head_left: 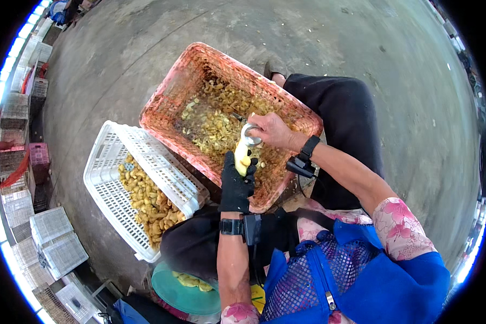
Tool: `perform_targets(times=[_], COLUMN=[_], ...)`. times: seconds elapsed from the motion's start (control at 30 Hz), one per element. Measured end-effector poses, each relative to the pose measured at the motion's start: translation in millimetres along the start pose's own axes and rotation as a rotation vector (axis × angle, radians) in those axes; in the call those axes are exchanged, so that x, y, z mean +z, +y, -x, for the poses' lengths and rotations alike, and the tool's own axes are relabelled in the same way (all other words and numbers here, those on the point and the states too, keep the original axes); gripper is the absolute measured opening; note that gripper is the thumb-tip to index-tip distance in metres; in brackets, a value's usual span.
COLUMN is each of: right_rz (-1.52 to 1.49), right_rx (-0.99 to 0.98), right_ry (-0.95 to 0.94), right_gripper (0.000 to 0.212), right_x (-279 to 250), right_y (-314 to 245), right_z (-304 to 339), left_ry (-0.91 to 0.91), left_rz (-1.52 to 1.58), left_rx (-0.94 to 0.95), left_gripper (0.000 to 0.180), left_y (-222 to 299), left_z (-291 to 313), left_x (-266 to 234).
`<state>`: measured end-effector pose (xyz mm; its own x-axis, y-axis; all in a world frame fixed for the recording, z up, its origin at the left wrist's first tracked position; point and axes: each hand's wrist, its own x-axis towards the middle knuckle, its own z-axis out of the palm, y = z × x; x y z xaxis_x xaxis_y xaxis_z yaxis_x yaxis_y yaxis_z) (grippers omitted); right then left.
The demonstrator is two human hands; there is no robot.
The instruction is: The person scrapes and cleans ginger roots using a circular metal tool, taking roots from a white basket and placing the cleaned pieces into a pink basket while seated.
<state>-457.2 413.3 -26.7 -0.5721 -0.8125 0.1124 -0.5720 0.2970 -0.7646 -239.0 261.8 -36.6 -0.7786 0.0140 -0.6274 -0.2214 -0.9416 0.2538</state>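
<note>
In my black-gloved left hand [237,181] is a partly peeled piece of ginger [243,156], pale yellow, with its top end pointing away from me. My bare right hand [274,129] is closed on a ring-shaped metal tool [250,135], which lies against the upper end of the ginger. A short dark part juts out to the left of the fingers; I cannot tell its exact form. Both hands are above a stained pink basket [167,100], whose bottom is strewn with brown and yellow peelings [216,127].
A white plastic basket [105,178] of unpeeled ginger [148,202] stands to the left, another white crate wall [162,164] leaning over it. By my left knee sits a teal basin [183,294] with pale pieces inside. Stacked crates [59,243] line the far left on the concrete floor [362,43].
</note>
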Motion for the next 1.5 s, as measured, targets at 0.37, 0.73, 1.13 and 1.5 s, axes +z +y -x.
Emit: perform_targets(times=[0.37,0.73,1.13,1.5], right_rz=[-0.025,-0.061,0.109,0.173], right_rx=[0.138,0.004,-0.065,0.07], right_ry=[0.168,0.123,0.112,0.221], right_gripper=[0.025,0.02,0.017,0.022], right_x=[-45,-2,-8,-13], right_y=[-43,-33,-23,-16], right_z=[-16,3,-2,-13], left_ry=[0.022,-0.051,0.044,0.244], left_rz=[-0.098,-0.232,-0.561,-0.266], left_rx=[0.16,0.059,0.186,0.07], left_gripper=[0.05,0.046,0.03,0.041], left_y=[3,-2,3,-4], left_z=[18,18,20,-2], left_x=[16,41,44,-1])
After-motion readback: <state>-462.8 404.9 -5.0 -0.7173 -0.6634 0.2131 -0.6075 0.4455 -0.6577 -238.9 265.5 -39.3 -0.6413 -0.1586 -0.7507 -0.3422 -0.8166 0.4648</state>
